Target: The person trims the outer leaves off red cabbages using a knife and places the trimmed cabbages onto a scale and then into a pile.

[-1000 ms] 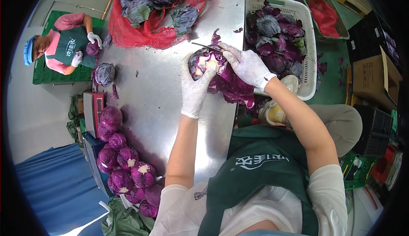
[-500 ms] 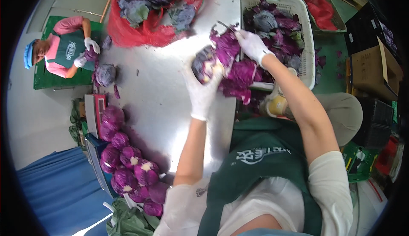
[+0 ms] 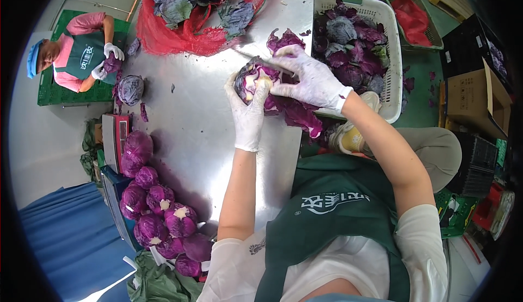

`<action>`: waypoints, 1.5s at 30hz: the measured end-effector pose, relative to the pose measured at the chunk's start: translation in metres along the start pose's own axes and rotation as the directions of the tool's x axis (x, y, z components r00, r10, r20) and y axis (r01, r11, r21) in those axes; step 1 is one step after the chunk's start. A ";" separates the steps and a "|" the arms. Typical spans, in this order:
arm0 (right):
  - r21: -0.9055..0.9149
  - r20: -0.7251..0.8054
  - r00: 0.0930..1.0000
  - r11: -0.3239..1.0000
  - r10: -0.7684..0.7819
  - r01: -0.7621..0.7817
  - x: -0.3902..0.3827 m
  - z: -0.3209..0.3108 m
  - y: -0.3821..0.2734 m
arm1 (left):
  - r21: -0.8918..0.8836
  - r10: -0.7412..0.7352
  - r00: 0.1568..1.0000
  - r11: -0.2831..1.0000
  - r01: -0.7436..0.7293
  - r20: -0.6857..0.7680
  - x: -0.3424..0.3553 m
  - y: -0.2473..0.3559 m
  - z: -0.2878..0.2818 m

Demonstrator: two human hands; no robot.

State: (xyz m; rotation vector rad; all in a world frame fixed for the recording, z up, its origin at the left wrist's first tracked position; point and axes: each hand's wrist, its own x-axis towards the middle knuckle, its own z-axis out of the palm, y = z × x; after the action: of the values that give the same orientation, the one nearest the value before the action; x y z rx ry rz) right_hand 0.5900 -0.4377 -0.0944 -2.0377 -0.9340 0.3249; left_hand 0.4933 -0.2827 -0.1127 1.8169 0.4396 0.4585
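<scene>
My left hand [image 3: 247, 122], in a white glove, grips a red cabbage [image 3: 248, 80] from below over the metal table. Its pale cut stem end and ragged leaf bases show between my two hands. My right hand [image 3: 318, 84], gloved too, is closed round a slim knife [image 3: 277, 66], whose dark blade lies across the top of the cabbage. Most of the handle is hidden by the fingers. Loose purple leaves [image 3: 301, 118] lie under and beside my right hand at the table's edge, and another leaf [image 3: 284, 40] lies just beyond it.
Leaves fill a white crate [image 3: 393, 73] on the right. A red net bag [image 3: 180, 43] of cabbages sits at the far side. Trimmed cabbages [image 3: 180, 220] are heaped near left beside a red scale [image 3: 115, 138]. Across the table, a co-worker [image 3: 87, 51] handles another cabbage.
My right hand has come left and down from the crate side onto the cabbage, bringing the knife across it. A leaf has dropped to the table. My left hand has shifted slightly left.
</scene>
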 end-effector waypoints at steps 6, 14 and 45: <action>-0.070 -0.112 0.978 0.983 -0.176 0.169 0.001 0.002 0.008 | -0.094 -0.110 0.993 0.989 0.114 0.049 0.013 0.003 -0.002; 0.119 -0.336 0.941 0.990 -0.033 0.077 -0.008 0.020 0.010 | -0.079 -0.128 0.992 0.988 0.129 0.014 0.015 0.007 0.008; 0.173 -0.235 0.958 0.977 0.162 -0.123 -0.007 -0.006 0.020 | 0.487 0.173 0.980 0.851 -0.198 0.097 0.025 0.023 0.026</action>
State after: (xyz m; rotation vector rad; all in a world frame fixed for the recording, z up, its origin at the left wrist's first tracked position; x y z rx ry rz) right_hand 0.5988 -0.4537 -0.1071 -1.9501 -0.5906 0.2073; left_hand 0.5299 -0.2975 -0.0956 2.3814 0.3681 0.4588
